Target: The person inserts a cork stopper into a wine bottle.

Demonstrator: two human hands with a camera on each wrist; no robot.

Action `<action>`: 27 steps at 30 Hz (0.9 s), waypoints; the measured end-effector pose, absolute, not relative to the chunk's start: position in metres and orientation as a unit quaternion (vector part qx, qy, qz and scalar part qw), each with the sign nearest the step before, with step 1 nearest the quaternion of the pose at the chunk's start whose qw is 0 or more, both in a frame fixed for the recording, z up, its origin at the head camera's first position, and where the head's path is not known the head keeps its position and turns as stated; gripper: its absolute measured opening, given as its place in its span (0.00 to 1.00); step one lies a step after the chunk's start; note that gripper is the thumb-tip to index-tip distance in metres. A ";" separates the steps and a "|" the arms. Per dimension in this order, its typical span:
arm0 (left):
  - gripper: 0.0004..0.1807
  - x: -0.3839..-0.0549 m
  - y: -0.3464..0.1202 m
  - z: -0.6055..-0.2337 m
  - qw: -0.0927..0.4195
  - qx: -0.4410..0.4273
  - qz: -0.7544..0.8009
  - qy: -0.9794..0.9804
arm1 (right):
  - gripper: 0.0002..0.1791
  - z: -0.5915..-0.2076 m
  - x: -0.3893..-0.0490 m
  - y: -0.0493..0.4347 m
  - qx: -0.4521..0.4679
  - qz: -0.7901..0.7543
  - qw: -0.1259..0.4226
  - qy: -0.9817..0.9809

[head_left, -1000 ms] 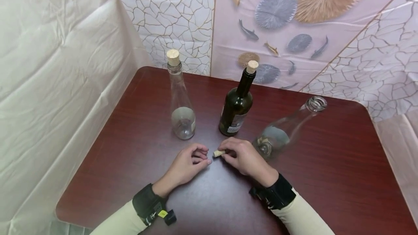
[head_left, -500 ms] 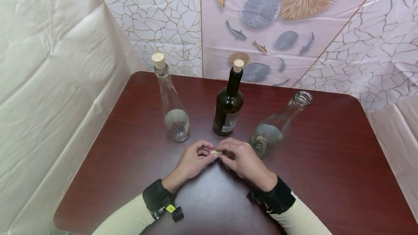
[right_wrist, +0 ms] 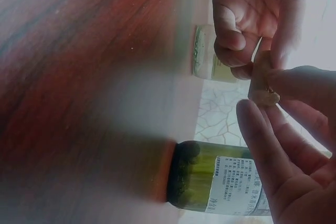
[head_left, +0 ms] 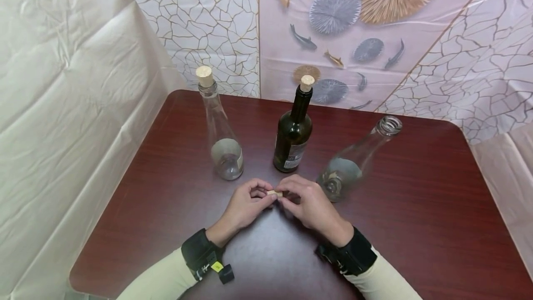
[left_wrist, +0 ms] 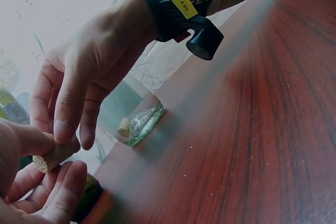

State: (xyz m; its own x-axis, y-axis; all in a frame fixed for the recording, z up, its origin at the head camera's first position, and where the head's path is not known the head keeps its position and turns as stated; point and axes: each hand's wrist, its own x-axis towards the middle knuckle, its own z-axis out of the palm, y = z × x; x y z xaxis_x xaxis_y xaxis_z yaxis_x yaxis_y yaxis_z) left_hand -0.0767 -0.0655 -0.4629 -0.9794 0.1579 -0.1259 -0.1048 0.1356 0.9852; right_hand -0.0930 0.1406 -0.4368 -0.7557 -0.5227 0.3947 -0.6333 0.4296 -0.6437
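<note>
The left hand (head_left: 246,203) and right hand (head_left: 310,203) pinch a cork (head_left: 274,193) between them, over the counter (head_left: 441,207), well in from its far edge. Just beyond them stands a stoppered green bottle (head_left: 294,135); a stoppered clear bottle (head_left: 226,150) is toward the far left corner, an open clear bottle (head_left: 342,170) close beside the right hand.

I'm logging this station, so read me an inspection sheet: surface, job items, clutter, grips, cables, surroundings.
Surface: dark red wood-grained table.
Job's things: held cork; left clear bottle, stopper in its mouth; dark green bottle, likewise stoppered; right clear bottle, mouth open.
Clutter: nothing seen.
Grips: left grip and right grip both pinch the held cork.
Cables: nothing seen.
Surroundings: patterned backdrop behind, plain pale sheet at left.
</note>
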 end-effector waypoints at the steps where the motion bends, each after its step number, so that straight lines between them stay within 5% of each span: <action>1: 0.11 -0.077 -0.066 -0.463 0.100 0.018 0.657 0.747 | 0.12 -0.437 -0.093 0.141 0.337 0.416 0.067 -0.842; 11: 0.13 -0.076 -0.071 -0.455 0.090 0.056 0.657 0.746 | 0.16 -0.434 -0.092 0.148 0.157 0.592 -0.051 -0.789; 20: 0.12 -0.070 -0.072 -0.453 0.030 0.128 0.642 0.755 | 0.18 -0.440 -0.088 0.147 -0.015 0.778 -0.252 -0.575; 27: 0.12 -0.067 -0.070 -0.454 -0.018 0.183 0.618 0.764 | 0.12 -0.445 -0.084 0.142 -0.046 0.832 -0.298 -0.465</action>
State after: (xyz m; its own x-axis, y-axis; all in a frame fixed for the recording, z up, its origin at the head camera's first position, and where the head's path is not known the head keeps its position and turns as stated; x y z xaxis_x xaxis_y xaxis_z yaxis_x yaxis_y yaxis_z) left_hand -0.0672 -0.0702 -0.4544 -0.9321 0.2580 0.2543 0.3025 0.1679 0.9383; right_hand -0.0839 0.1423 -0.4449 -0.8176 -0.4532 -0.3551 0.5397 -0.3886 -0.7468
